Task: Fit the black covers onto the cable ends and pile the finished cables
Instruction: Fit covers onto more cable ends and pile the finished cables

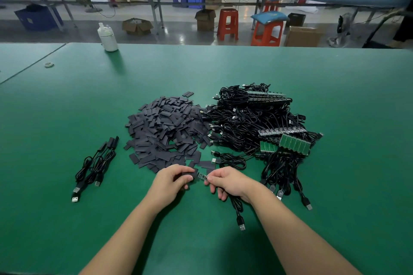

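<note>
A heap of flat black covers (165, 131) lies in the middle of the green table (335, 96). To its right is a tangle of black cables with small green boards (263, 127). My left hand (172, 182) pinches one black cover (190, 175). My right hand (225, 182) pinches a cable at its small green board end (202, 177), which points at the cover's opening. That cable (238, 210) trails under my right wrist to a USB plug. A few covered cables (96, 167) lie together at the left.
A white bottle (107, 37) stands at the table's far edge, and a small roll of tape (48, 64) lies at the far left. More cables with USB plugs (288, 181) spread to the right of my right hand. Stools, boxes and benches stand beyond the table.
</note>
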The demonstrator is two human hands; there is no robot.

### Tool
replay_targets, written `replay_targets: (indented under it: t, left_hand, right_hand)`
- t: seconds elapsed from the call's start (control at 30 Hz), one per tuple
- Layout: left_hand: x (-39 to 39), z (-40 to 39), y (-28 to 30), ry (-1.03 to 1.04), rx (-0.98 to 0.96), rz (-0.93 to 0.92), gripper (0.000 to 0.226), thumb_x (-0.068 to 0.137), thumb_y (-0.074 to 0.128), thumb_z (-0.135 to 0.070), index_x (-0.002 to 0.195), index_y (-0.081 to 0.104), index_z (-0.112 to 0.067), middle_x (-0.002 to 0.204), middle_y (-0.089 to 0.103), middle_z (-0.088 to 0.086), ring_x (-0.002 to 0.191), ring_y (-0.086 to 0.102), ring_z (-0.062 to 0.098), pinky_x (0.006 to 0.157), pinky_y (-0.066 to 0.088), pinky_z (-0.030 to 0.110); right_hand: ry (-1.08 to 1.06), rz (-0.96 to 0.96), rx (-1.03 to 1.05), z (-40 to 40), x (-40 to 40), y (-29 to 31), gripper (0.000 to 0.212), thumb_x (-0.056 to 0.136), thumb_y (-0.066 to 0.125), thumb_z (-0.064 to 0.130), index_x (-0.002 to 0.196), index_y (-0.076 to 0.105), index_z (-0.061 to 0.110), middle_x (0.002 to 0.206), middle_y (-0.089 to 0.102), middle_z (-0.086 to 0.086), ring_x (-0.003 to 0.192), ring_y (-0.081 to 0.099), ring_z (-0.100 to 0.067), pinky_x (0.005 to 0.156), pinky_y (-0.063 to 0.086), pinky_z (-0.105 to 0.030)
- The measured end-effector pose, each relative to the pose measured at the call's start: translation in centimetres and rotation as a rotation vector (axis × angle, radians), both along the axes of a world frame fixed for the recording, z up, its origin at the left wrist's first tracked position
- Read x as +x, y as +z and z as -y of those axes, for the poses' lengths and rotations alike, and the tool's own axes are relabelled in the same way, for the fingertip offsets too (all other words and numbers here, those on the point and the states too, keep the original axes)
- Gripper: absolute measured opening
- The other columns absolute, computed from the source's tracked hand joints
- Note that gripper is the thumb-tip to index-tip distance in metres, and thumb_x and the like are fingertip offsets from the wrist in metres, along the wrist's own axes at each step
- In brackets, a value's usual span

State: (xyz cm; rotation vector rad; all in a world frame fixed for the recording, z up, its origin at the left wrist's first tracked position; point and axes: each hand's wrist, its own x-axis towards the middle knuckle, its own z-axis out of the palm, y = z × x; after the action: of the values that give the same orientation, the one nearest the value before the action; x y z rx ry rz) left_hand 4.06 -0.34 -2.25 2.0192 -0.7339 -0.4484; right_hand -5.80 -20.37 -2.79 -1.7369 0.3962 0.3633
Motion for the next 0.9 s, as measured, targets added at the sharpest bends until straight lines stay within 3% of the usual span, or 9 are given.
replay_targets:
  t: [0.23,0.43,0.73,0.9]
  left_hand:
    - [-0.1,0.4,-0.3,0.005,-0.043,-0.005,0.02,0.089,0.071,-0.013,0.096,0.074,-0.031,0.078,0.073,-0.005,0.065,0.069,0.012,0.069,0.056,0.023]
    - [-0.2,0.5,-0.2,0.06,-0.088,-0.054,0.019,0.09,0.069,-0.007,0.093,0.075,-0.024,0.08,0.075,-0.007,0.062,0.069,0.01,0.063,0.052,0.013]
    - [0.1,0.7,-0.3,0.01,-0.066,-0.04,0.017,0.088,0.072,-0.012,0.099,0.075,-0.025,0.083,0.074,-0.003,0.066,0.07,0.013,0.07,0.056,0.022]
    - [1.0,0.3,0.5,-0.117,0.038,0.031,0.019,0.088,0.073,-0.018,0.099,0.074,-0.033,0.083,0.072,-0.014,0.071,0.068,0.005,0.07,0.049,0.011]
  right_hand:
    - [0.014,0.003,-0.007,-0.1,0.0,0.2,0.022,0.105,0.05,0.023,0.098,0.067,0.012,0.067,0.061,0.006,0.053,0.055,-0.008,0.051,0.05,-0.021]
    - [0.006,0.012,-0.006,-0.1,-0.1,0.2,0.023,0.106,0.049,0.023,0.096,0.067,0.012,0.067,0.061,0.005,0.053,0.056,-0.008,0.051,0.05,-0.021]
    - [0.019,0.005,0.0,0.0,-0.1,0.3,0.023,0.105,0.05,0.022,0.095,0.068,0.012,0.066,0.06,0.005,0.054,0.056,-0.008,0.052,0.05,-0.022]
    - [0.039,-0.019,-0.014,0.1,-0.1,0.2,0.021,0.104,0.051,0.022,0.095,0.068,0.012,0.064,0.061,0.007,0.054,0.057,-0.007,0.053,0.051,-0.022]
